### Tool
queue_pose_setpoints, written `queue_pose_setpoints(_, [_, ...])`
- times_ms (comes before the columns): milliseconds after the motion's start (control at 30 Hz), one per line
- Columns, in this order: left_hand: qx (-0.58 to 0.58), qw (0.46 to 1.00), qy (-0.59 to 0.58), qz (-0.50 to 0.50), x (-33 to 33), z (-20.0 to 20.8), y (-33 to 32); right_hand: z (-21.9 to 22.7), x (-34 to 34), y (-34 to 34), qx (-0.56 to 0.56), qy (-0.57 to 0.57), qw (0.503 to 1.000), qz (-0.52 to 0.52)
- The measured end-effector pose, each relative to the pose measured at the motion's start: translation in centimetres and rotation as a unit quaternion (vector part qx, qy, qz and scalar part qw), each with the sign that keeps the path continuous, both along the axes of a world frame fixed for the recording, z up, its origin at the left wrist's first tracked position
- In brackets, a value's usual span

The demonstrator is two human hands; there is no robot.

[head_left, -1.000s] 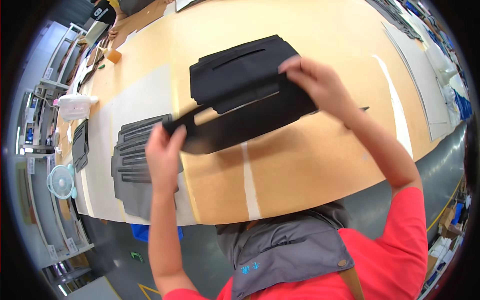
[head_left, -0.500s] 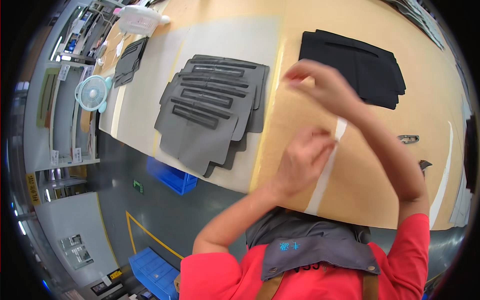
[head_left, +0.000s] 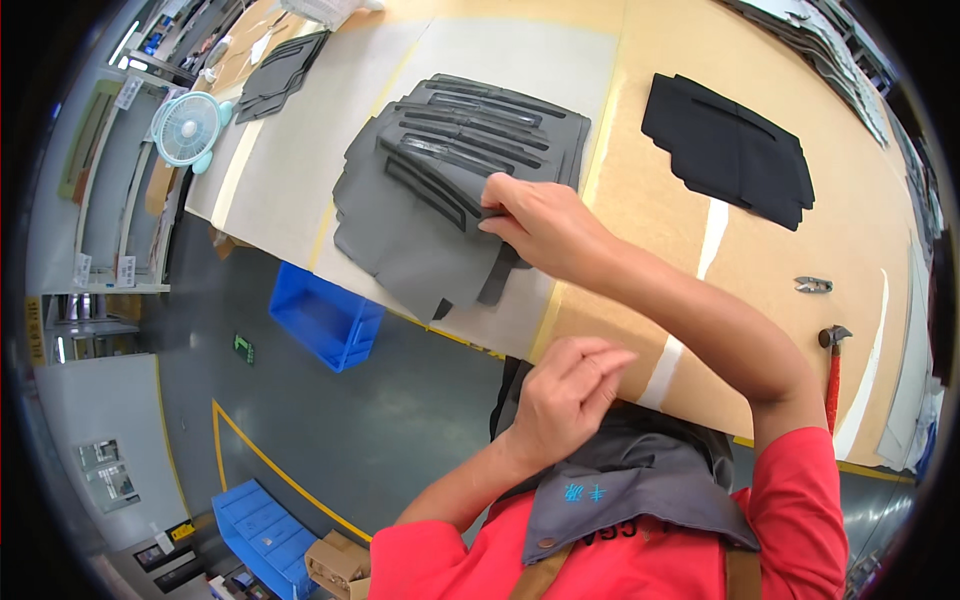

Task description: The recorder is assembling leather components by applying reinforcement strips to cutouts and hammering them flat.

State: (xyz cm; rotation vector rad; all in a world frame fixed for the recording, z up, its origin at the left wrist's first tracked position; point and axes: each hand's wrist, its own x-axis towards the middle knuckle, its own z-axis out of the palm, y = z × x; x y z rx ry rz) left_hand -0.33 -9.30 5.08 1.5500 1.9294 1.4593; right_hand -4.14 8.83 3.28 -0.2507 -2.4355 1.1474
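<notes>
A pile of flat grey panels (head_left: pixel 410 235) with dark slot-shaped strips lies overlapped on the pale part of the table. My right hand (head_left: pixel 545 225) reaches across to its right side and pinches the edge of the top grey panel, which bends up a little there. Over the table's front edge, close to my apron, is my left hand (head_left: pixel 570 395). Its fingers are drawn together against the thumb; whatever they may hold is too small or hidden to tell. A black panel stack (head_left: pixel 735 150) of similar outline lies to the right, touched by neither hand.
Thread snips (head_left: pixel 813 285) and a red-handled hammer (head_left: pixel 833 370) lie at the right. Smaller grey pieces (head_left: pixel 283 75) and a pale blue fan (head_left: pixel 188 130) are at the far left. Blue bins (head_left: pixel 325 315) stand below the table's front edge.
My right hand has moved left from near the black stack to the grey pile and taken hold of the top panel's edge. My left hand has drawn back toward my body.
</notes>
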Motion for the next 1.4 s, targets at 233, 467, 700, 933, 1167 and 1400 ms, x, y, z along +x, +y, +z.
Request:
queue_pose_setpoints(233, [0.062, 0.991, 0.000, -0.119, -0.3, 4.8, 0.9, 3.5, 22.6, 7.3, -0.392, -0.186, 0.891, -0.132])
queue_pose_setpoints(467, [-0.045, 0.957, 0.247, -0.143, -1.2, -5.7, 5.9, 2.6, 33.1, 7.1, -0.168, -0.317, 0.912, -0.197])
queue_pose_setpoints(700, [-0.074, 0.944, 0.271, -0.175, 1.5, -5.7, 6.9, 0.6, 23.7, 5.2, -0.135, -0.238, 0.941, -0.199])
queue_pose_setpoints(933, [-0.111, 0.937, 0.292, -0.155, 1.0, -4.6, 7.7, -2.5, 21.1, 4.3, -0.041, -0.118, 0.969, -0.214])
queue_pose_setpoints(1167, [-0.131, 0.938, 0.277, -0.162, 0.5, -5.1, 7.9, -4.0, 21.5, 4.0, 0.133, -0.027, 0.974, -0.183])
queue_pose_setpoints(1400, [-0.139, 0.935, 0.290, -0.151, 0.6, -5.3, 7.9, -4.2, 21.5, 3.8, 0.163, -0.033, 0.968, -0.187])
